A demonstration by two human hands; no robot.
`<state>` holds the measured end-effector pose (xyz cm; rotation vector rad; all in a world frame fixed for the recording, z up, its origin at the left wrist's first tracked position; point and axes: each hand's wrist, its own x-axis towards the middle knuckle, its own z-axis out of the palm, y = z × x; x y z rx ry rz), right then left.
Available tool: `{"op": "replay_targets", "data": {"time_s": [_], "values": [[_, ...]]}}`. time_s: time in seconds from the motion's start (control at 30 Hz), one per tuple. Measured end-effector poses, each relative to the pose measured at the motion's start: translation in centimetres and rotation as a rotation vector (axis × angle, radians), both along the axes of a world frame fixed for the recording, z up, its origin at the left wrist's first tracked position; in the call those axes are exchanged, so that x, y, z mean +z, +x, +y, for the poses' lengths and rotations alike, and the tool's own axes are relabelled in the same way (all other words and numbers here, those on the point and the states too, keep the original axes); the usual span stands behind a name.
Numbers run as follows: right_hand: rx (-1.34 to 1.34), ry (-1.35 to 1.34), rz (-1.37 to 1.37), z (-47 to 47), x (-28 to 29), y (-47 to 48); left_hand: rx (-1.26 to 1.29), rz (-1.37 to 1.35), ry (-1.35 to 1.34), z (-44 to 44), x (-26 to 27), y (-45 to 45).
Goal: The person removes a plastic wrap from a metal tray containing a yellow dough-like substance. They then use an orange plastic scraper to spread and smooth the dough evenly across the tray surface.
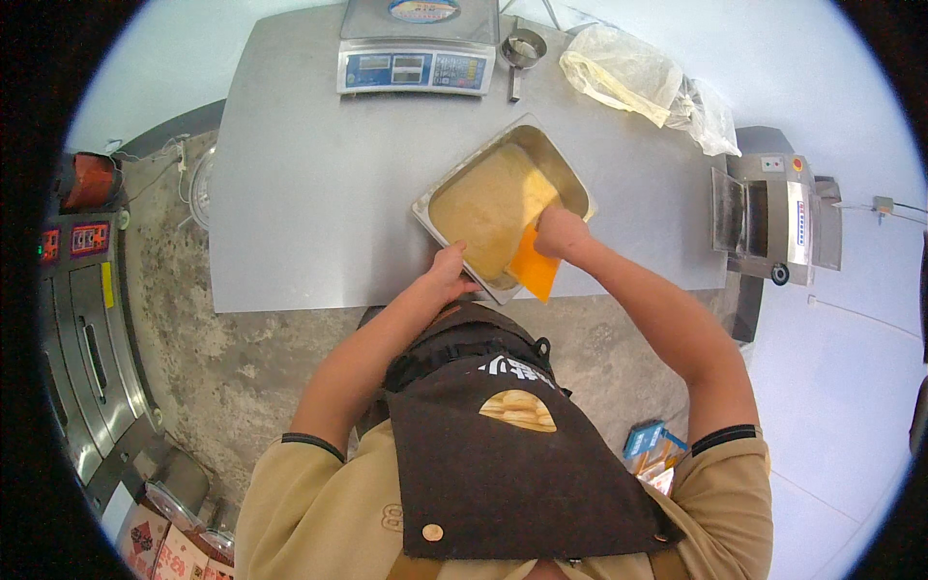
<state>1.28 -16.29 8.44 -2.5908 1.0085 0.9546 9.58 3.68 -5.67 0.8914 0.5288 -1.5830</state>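
A rectangular stainless steel pan (557,156) sits at an angle near the front edge of the steel table, and a pale tan dough-like mass (482,199) fills most of it. My left hand (451,274) grips the pan's near left rim, thumb on top and fingers below. In my right hand (562,233) is an orange flexible dough scraper (536,268), held over the pan's right side with one corner sticking out past the rim. Where the scraper meets the dough, its lower edge is partly hidden.
At the back of the steel table (304,203) stand a digital scale (417,71) and a metal cup with a handle (523,49). Plastic bags (623,72) lie at the back right. A steel machine (779,217) stands beyond the right edge, a deck oven (94,348) at left.
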Motion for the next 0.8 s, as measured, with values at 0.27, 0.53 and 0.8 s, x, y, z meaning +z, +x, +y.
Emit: {"op": "replay_targets", "data": {"time_s": [0.27,0.53,0.8], "values": [[0.066,-0.008,-0.032,-0.1,-1.2,-0.6,-0.014,-0.038,0.039,0.0,1.2,-0.4],[0.138,-0.081,0.018,-0.8,2.9,2.6,-0.089,-0.1,0.103,0.8,1.3,2.0],[0.099,-0.022,0.047,0.3,2.3,1.3,0.073,-0.111,0.131,0.4,0.6,0.7]]}}
